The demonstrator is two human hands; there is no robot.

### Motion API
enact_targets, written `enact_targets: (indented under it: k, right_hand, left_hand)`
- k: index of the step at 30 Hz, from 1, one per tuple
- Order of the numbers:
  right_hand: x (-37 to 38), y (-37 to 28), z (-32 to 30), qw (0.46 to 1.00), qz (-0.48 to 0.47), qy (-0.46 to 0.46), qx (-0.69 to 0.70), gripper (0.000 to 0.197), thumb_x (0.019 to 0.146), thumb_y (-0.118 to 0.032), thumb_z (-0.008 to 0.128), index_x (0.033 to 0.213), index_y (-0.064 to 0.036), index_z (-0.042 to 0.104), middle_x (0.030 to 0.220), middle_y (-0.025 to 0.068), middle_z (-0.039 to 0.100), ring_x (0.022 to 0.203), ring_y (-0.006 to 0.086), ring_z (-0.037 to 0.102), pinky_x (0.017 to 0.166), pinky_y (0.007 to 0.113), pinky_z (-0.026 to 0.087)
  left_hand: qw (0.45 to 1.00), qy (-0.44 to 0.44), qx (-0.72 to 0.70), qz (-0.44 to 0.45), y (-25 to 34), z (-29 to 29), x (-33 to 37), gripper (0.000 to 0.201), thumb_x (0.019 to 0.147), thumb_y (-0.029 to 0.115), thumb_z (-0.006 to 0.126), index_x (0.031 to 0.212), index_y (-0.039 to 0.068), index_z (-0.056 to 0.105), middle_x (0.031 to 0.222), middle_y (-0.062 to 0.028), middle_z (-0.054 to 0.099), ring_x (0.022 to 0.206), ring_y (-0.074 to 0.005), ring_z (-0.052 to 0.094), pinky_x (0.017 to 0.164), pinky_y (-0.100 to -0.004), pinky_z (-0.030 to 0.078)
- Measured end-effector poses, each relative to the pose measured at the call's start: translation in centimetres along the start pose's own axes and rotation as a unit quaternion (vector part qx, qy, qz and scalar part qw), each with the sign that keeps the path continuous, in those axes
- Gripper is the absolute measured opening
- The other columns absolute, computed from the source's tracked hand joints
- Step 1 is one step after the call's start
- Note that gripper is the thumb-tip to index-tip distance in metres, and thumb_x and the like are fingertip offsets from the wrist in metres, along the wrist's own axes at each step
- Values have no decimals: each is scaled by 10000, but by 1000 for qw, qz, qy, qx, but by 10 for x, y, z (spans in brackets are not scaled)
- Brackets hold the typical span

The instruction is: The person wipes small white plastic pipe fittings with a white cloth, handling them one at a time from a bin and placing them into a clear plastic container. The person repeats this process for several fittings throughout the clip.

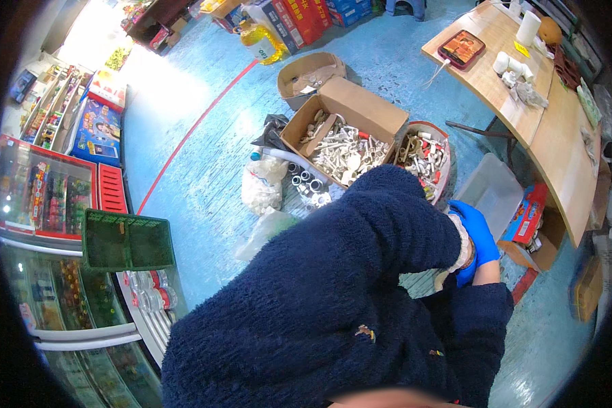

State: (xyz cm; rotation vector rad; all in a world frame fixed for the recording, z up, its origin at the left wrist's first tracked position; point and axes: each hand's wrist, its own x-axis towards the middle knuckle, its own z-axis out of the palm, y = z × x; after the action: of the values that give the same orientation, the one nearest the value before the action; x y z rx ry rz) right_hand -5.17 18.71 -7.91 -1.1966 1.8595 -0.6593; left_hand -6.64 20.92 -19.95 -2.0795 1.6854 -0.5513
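Note:
My left arm (408, 221), in a fuzzy dark blue sleeve, reaches across to the right. At its end is a cream knitted cuff (465, 246), partly covered. My right hand (481, 231), in a blue glove, is closed around this cuff, and a strip of bare wrist shows below the glove. My left hand's fingers are hidden behind the right hand and the sleeve. Just beyond the hands stands a translucent plastic bin (491, 192). To its left, a round tub (449, 160) holds white and red fittings.
An open cardboard box (311, 155) of white fittings stands ahead, beside bagged parts (264, 187). A wooden table (557, 160) with a tablet (462, 49) edges the right. Near its leg is a carton (547, 248). Glass-topped freezers (81, 333) and a green crate (127, 239) line the left.

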Motion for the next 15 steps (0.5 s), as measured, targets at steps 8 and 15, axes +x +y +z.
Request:
enact_targets:
  k: [8, 15]
  right_hand:
    - [1, 4, 1, 1000, -12, -5, -1, 399, 828, -257, 567, 1165, -43, 559, 1108, 181, 595, 1017, 300, 583, 856, 368, 455]
    - [-4, -1, -1, 1000, -28, 8, 5, 414, 826, -271, 564, 1168, -39, 556, 1097, 182, 601, 996, 296, 591, 851, 363, 457]
  left_hand:
    - [997, -16, -6, 70, -4, 1, 13, 367, 848, 307, 458, 1105, 67, 567, 1080, -119, 556, 1013, -286, 522, 965, -460, 333]
    - [778, -105, -87, 614, -51, -11, 40, 391, 856, 329, 438, 1137, 80, 546, 1126, -113, 527, 1048, -284, 499, 978, -458, 318]
